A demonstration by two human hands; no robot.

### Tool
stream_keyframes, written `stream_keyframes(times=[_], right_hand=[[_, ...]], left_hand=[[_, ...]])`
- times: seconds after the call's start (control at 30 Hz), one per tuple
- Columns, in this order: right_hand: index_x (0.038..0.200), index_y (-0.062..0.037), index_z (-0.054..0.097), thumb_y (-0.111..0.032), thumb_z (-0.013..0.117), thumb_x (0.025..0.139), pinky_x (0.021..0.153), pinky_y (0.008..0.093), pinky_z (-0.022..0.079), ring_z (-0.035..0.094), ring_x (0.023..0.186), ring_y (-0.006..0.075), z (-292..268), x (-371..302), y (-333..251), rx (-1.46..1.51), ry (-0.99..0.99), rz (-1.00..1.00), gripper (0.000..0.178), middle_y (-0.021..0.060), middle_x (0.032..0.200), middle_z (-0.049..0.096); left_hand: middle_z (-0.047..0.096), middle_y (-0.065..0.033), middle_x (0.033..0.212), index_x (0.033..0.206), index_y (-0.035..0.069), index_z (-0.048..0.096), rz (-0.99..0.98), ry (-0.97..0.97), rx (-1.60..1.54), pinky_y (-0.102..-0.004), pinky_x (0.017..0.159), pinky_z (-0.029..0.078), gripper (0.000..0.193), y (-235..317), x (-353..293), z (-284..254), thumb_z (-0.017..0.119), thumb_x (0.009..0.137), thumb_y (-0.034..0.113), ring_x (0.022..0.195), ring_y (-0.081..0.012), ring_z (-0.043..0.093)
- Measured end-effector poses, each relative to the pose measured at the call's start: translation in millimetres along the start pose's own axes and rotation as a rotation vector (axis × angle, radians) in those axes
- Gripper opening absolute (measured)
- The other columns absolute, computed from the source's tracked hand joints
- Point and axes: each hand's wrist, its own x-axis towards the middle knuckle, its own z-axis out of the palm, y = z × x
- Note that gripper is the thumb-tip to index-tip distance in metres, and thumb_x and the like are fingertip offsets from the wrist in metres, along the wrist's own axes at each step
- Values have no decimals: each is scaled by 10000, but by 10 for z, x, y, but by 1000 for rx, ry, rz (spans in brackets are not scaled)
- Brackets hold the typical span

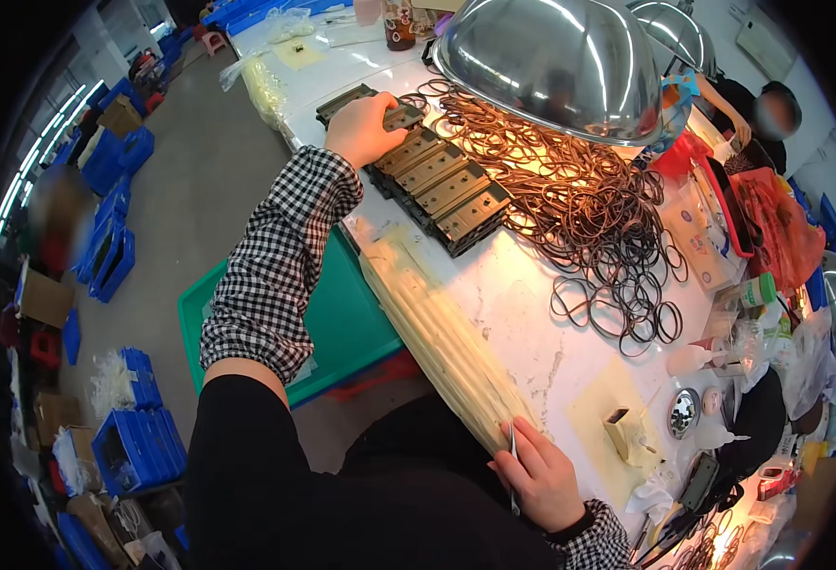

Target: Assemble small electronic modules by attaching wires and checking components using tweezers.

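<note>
At the table's far left edge my left hand (366, 130) is closed over one of the dark rectangular parts, its fingers curled across the top. Several more of these dark parts (441, 190) lie side by side in a row just to the right of it, with bronze-toned flat faces and small holes. My right hand (541, 475), at the near edge, pinches a thin silver tool that looks like tweezers (513, 465). Beside that hand, a long padded strip wrapped in yellowish tape (446, 347) runs along the table edge. Dark thin cord loops (570, 190) are heaped beyond the parts.
A shiny metal dome lampshade (555, 66) hangs over the loops. Below the left forearm sits a green tray (342, 304). To the right are a small yellowish box (629, 435), a round dish (684, 411) and a red bag (769, 228). Another person sits across the table.
</note>
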Motion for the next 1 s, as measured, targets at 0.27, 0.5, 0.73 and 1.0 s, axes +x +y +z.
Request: stream_keyframes(times=[0.27,0.5,0.73,1.0], right_hand=[[929,-73,610,-115,640,805,834,355,545,575,1129,300,-10,-5,74,-21,-7,-24,135,164,1133,614],[933,-61,592,-92,616,783,869,361,530,569,1133,306,3,10,67,-35,1,-45,155,169,1148,598],[938,-59,588,-91,613,775,884,369,526,568,1134,312,28,-16,78,-49,7,-53,168,179,1153,592],[904,-46,604,-138,705,778,799,371,558,589,1109,308,65,11,24,-72,11,-31,187,169,1121,615]], left_hand=[[660,-83,905,948,61,662,129,120,143,-391,767,494,275,24,-56,161,679,829,308,880,-275,586],[606,-194,1181,1124,57,659,243,322,110,-430,963,441,360,-170,-207,316,635,888,328,1153,-339,528],[613,-132,1146,1147,40,617,-162,622,8,-413,950,424,360,-813,-1486,37,601,930,327,1088,-288,557],[551,-186,1101,1153,-12,507,-1552,-266,-2074,-425,948,465,642,493,-3634,234,590,871,558,1061,-309,545]])
